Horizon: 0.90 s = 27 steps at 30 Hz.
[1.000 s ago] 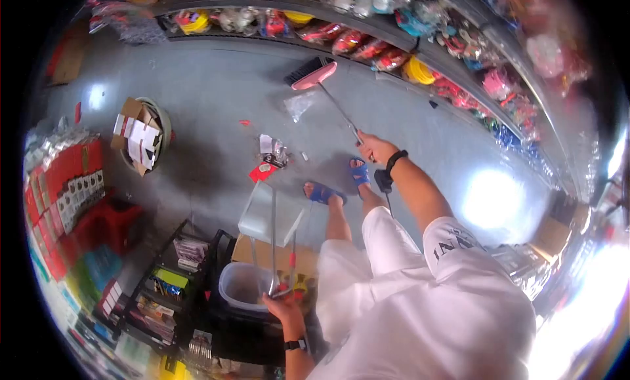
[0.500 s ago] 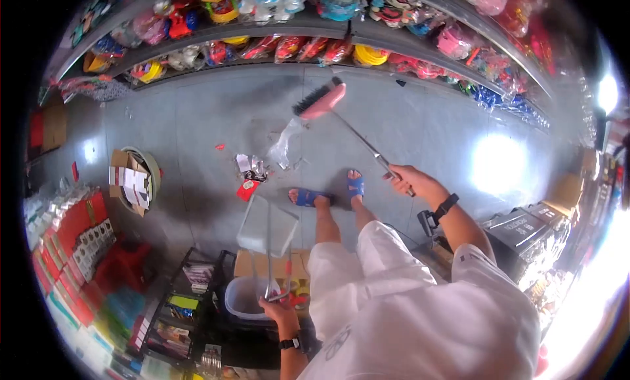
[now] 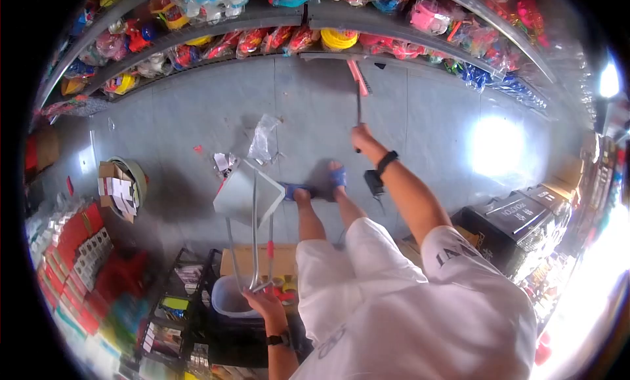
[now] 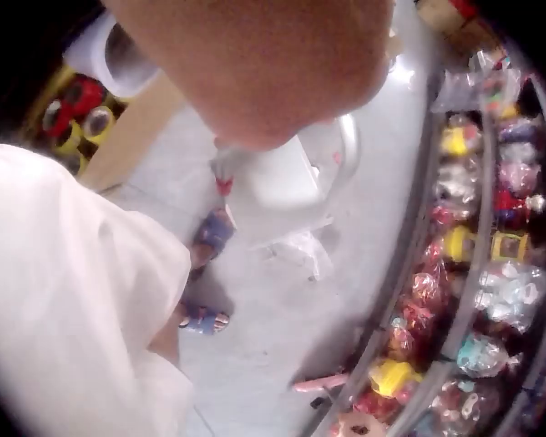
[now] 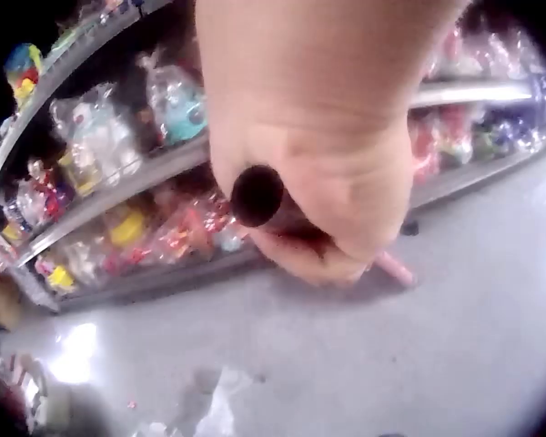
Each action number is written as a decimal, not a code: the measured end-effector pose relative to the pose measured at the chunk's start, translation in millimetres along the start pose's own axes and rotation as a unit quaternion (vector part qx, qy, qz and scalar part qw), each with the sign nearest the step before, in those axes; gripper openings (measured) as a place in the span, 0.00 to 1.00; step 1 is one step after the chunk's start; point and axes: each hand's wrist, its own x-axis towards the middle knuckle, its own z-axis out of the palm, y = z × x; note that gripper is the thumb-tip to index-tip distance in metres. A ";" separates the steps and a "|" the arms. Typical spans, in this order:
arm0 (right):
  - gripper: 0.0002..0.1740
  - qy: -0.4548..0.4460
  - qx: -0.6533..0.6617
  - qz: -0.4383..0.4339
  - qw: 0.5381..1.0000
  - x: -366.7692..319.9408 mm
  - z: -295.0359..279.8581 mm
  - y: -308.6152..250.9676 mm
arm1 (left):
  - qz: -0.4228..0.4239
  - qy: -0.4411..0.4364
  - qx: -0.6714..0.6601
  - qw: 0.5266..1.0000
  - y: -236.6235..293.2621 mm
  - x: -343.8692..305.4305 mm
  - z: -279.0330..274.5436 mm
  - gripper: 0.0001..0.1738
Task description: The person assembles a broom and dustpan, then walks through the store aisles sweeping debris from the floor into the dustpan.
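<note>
My right hand (image 3: 359,139) grips the metal handle of a pink broom (image 3: 357,75), whose head lies far out on the grey floor by the toy shelf. In the right wrist view the fingers wrap the dark handle end (image 5: 259,196), with the broom head (image 5: 396,269) beyond. My left hand (image 3: 262,300) holds the long handle of a grey dustpan (image 3: 246,193) that hangs just left of my blue sandals (image 3: 338,177). A clear plastic bag (image 3: 264,137) and paper scraps (image 3: 223,162) lie on the floor just beyond the pan. The left wrist view shows the dustpan (image 4: 291,177) below my hand.
Shelves of packaged toys (image 3: 295,36) run along the far side of the aisle. A round bin stuffed with cardboard (image 3: 121,180) stands at left. A black rack (image 3: 177,301) and a plastic tub (image 3: 226,295) sit near my left hand. Black boxes (image 3: 505,216) are stacked at right.
The broom has swung from the plastic bag out to the shelf foot, its handle now pointing straight ahead. The dustpan has shifted left and forward, toward the scraps.
</note>
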 end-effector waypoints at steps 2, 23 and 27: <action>0.03 -0.012 -0.416 -0.235 0.878 -9.5 5.9 -27.8 | -0.007 0.039 0.017 0.999 -2.8 -8.0 11.6 0.28; 0.10 0.002 -0.534 -0.326 0.780 -16.3 86.6 14.1 | -0.057 0.127 -0.057 0.989 -42.2 21.8 -28.8 0.23; 0.10 -0.058 -0.523 -0.288 0.800 -43.4 76.4 -114.6 | -0.065 0.110 -0.099 0.987 -40.4 33.5 -45.2 0.24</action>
